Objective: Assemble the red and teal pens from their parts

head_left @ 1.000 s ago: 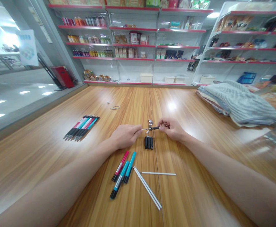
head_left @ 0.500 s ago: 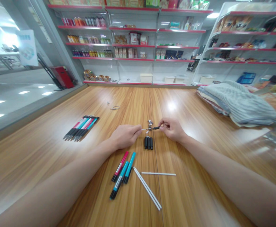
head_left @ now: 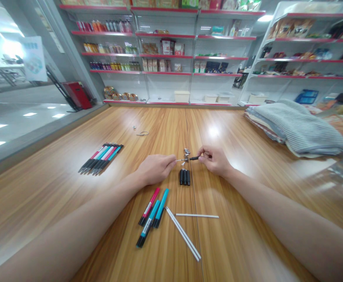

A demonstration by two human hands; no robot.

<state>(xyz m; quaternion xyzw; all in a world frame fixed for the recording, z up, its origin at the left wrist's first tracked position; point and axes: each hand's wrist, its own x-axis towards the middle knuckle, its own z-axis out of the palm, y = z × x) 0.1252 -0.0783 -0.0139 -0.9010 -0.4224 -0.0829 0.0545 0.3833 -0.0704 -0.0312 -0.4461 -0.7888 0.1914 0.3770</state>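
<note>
My left hand (head_left: 156,168) is closed on a thin pen refill (head_left: 180,160), whose narrow end points right. Facing it, my right hand (head_left: 214,159) pinches a black pen grip (head_left: 194,158), held nearly level. A small gap separates the two parts. Just behind them lie small silver metal pieces (head_left: 186,151). Three black pen grips (head_left: 184,177) lie side by side in front of my hands. Nearer me are three pen barrels: a pink one (head_left: 149,204) and two blue ones (head_left: 161,207). Beside them lie white refills, two together (head_left: 183,234) and a single one (head_left: 197,215).
A row of several assembled pens (head_left: 101,158) lies at the left. Farther back are a thin ring-shaped strip (head_left: 142,134) and a tiny silver piece (head_left: 134,127). Folded cloths (head_left: 297,125) are stacked at the right. Stocked shelves (head_left: 165,56) stand beyond the table (head_left: 232,243).
</note>
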